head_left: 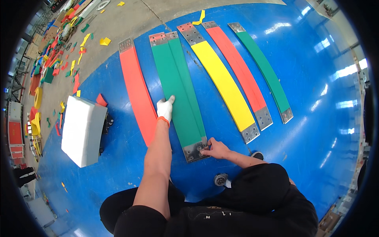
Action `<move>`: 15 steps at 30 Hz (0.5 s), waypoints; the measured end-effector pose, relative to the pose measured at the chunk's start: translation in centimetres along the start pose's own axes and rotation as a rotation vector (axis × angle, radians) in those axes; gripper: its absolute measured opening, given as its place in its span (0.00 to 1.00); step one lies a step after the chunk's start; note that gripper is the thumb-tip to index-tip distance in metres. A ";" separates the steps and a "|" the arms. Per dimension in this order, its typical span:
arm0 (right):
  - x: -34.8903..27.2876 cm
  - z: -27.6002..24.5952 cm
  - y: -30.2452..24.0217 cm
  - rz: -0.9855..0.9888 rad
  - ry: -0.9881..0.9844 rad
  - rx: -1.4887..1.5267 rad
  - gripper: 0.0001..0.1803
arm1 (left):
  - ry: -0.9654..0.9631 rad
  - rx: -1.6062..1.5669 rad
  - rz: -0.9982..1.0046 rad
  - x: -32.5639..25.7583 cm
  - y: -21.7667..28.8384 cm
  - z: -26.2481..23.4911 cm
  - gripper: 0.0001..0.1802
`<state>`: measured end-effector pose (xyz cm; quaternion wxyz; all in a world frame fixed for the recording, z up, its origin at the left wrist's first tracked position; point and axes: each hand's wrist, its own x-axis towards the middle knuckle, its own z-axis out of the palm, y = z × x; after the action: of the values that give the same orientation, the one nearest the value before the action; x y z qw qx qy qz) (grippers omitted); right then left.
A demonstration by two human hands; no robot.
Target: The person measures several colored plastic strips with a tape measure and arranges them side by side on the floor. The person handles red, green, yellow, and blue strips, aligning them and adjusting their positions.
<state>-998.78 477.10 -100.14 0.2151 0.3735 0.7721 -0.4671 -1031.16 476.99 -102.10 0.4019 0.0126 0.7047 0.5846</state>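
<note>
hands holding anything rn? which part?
Nothing is lifted. The gloved left hand presses flat on the middle of the green strip; the bare right hand grips its near metal end plate on the blue floor.

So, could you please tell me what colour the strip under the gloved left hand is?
Green, with bare metal end plates; the strip under the left hand shows clearly in the head view.

Green strip (178,85): smooth matt plastic sleeve, bare dull metal end plate (194,151) with holes. Beneath it, blue floor (316,79): glossy painted. Left hand (165,109): white cloth glove.
</note>
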 end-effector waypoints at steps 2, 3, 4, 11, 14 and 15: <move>-0.4 -0.4 0.5 0.011 0.036 0.111 0.37 | -0.055 -0.190 0.023 -0.5 -0.3 0.2 0.25; -0.7 -0.6 0.7 -0.020 0.055 0.118 0.38 | -0.033 -0.205 -0.016 -0.8 -0.4 0.3 0.26; -0.9 -0.9 0.8 -0.038 0.018 0.164 0.38 | -0.045 -0.255 -0.015 -1.2 -0.6 0.5 0.27; -2.9 -1.6 -0.7 -0.298 -0.183 0.787 0.23 | -0.053 -0.401 -0.014 -2.1 -1.6 1.5 0.34; -4.8 -3.1 -2.3 -0.319 -0.133 0.739 0.23 | -0.152 -0.418 0.013 -2.2 -1.6 1.8 0.33; -5.7 -4.0 -3.1 -0.352 -0.119 0.714 0.23 | -0.160 -0.465 0.045 -2.9 -1.9 2.0 0.32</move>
<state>-997.53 477.61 -92.57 0.0328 0.2590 0.5996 -0.7565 -1027.19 476.61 -102.08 0.4354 -0.0184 0.5168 0.7369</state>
